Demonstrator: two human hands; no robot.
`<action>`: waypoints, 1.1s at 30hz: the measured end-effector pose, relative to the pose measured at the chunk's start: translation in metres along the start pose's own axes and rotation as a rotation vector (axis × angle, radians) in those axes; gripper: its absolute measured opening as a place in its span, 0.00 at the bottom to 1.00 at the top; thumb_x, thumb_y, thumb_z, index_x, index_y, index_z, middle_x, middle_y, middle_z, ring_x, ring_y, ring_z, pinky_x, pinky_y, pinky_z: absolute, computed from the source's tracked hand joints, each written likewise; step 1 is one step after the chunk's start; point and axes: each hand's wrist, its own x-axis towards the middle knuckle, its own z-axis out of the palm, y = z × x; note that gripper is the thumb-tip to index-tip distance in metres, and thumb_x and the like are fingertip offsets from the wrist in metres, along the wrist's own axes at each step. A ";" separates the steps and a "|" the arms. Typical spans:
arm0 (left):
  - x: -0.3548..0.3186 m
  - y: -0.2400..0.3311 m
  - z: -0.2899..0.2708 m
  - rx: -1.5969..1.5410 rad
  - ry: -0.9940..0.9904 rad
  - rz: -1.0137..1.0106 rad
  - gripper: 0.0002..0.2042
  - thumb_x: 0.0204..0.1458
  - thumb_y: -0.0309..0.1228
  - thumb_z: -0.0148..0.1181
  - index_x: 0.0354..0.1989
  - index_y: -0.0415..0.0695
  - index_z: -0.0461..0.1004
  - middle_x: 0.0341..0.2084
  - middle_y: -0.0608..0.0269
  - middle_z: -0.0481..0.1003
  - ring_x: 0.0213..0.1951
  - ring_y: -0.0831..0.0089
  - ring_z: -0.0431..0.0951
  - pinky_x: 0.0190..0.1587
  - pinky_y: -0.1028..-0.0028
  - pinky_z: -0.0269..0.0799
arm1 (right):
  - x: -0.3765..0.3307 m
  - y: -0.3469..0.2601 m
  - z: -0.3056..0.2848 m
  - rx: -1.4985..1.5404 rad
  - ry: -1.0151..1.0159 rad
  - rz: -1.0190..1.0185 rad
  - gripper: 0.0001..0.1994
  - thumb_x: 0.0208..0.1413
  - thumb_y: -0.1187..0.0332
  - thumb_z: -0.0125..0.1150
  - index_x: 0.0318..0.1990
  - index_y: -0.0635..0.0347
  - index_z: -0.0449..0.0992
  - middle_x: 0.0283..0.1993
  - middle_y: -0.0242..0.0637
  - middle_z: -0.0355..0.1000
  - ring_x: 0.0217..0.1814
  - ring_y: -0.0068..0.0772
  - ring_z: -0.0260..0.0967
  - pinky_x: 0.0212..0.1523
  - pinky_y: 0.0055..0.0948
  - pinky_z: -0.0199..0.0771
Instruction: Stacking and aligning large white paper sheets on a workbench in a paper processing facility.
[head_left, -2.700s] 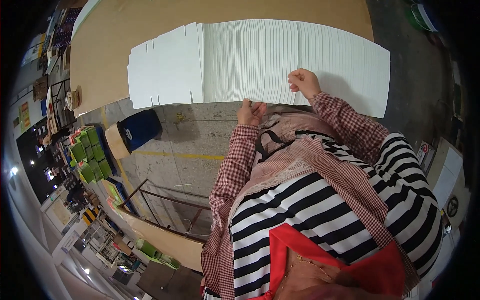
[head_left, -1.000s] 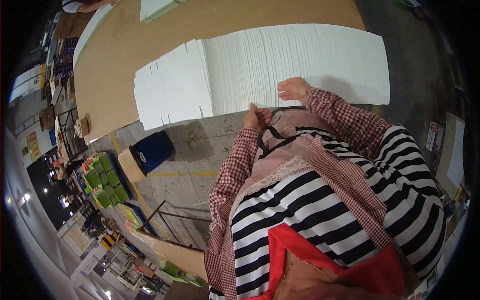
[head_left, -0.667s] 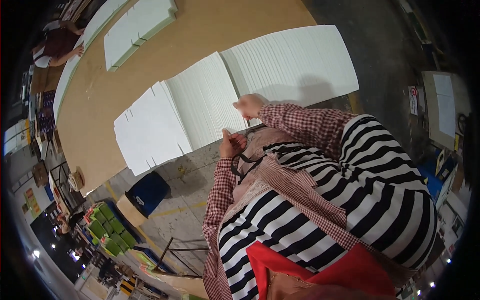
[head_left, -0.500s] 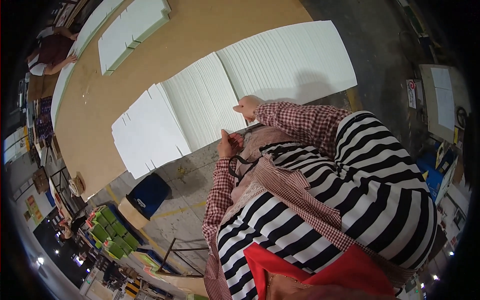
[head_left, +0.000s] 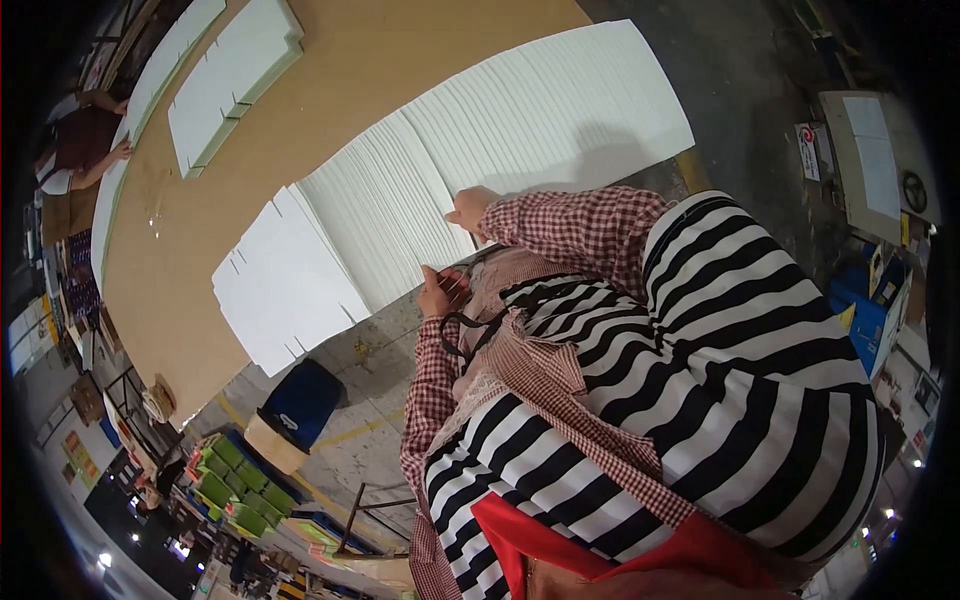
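A person in a checked shirt and striped apron is leaning over a long row of white cardboard sheets (head_left: 480,170) lying fanned out, each overlapping the next, on a brown worktop (head_left: 380,70), with the near edge of the row at the worktop's front edge. The left hand (head_left: 440,293) is resting at that near edge, its fingers curled together against the sheets; whether they are pinching one sheet cannot be told. The right hand (head_left: 470,208) is lying flat on top of the row just beyond, fingers pressed together and pointing left. To handle this well, it seems wise to be pressing the flat hand down so the fan is not sliding while the other hand is working the edge, and to be moving one sheet at a time so the notched flaps are not snagging. At far left another person (head_left: 85,150) is working at the worktop beside a second stack of white sheets (head_left: 235,75). Below the worktop, green crates (head_left: 235,485) are standing on the floor next to a dark blue bin (head_left: 300,400). At far right a small white label with a red mark (head_left: 808,150) is sitting beside a pale flat board (head_left: 875,160), and blue boxes (head_left: 870,310) are stacked beneath.
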 end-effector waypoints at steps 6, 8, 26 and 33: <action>0.020 -0.008 -0.009 -0.128 -0.070 -0.073 0.25 0.54 0.53 0.44 0.37 0.38 0.67 0.28 0.56 0.72 0.31 0.62 0.73 0.35 0.63 0.72 | -0.001 0.017 0.006 0.290 0.107 -0.119 0.17 0.54 0.56 0.53 0.28 0.64 0.73 0.18 0.38 0.70 0.17 0.27 0.69 0.23 0.27 0.72; 0.028 -0.012 -0.013 -0.217 -0.108 -0.078 0.25 0.53 0.54 0.46 0.36 0.39 0.66 0.27 0.57 0.71 0.30 0.62 0.73 0.33 0.65 0.71 | 0.000 0.022 0.011 0.595 0.210 -0.138 0.12 0.53 0.62 0.56 0.32 0.64 0.72 0.21 0.36 0.70 0.19 0.23 0.68 0.19 0.22 0.71; 0.005 -0.002 -0.002 -0.234 -0.071 -0.021 0.22 0.54 0.47 0.49 0.33 0.35 0.68 0.24 0.55 0.73 0.24 0.65 0.75 0.22 0.70 0.70 | -0.004 -0.009 0.027 0.647 0.042 0.136 0.23 0.49 0.62 0.60 0.50 0.66 0.67 0.48 0.39 0.65 0.50 0.31 0.62 0.46 0.31 0.67; 0.005 0.000 0.001 -0.277 -0.145 -0.009 0.24 0.52 0.49 0.52 0.32 0.33 0.69 0.22 0.54 0.73 0.22 0.66 0.74 0.20 0.73 0.69 | 0.009 -0.009 0.018 0.571 -0.001 -0.018 0.17 0.55 0.58 0.52 0.40 0.66 0.72 0.33 0.38 0.72 0.30 0.26 0.71 0.28 0.23 0.74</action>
